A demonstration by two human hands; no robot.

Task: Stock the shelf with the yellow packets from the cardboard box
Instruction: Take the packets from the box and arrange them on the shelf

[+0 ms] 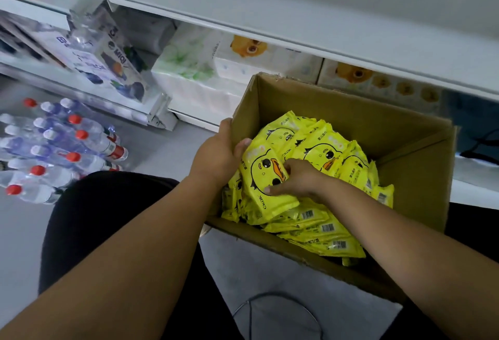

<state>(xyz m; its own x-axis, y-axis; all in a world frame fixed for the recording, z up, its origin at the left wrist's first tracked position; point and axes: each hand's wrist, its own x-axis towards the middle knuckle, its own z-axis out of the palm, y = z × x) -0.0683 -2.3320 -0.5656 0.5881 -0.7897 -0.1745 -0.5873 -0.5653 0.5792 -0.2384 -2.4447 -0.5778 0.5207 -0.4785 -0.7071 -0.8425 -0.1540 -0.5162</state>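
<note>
Forearms reach from 6 o'clock into the cardboard box, which sits on the floor at 3 o'clock, hard against the shelf at 12 o'clock. Inside, the yellow packets lie in a loose heap that fills most of the box. One top packet is tilted up, and both hands are on it. The left hand hooks its thumb over the packet's upper corner, with the other fingers hidden behind. The right hand clamps curled fingers and thumb on the packet's face.

No yellow packet shows on any shelf board in view, so stocking looks barely begun, or at least nearly all of it remains.

Each packet carries a cartoon duck face and letters that read roughly "OKOK". The backs show barcodes, and the smaller print is too blurred to read. At 11 o'clock a carton reads "MIQI". Tissue packs sit on the lower board, and water bottles with red caps lie at 9 o'clock.
</note>
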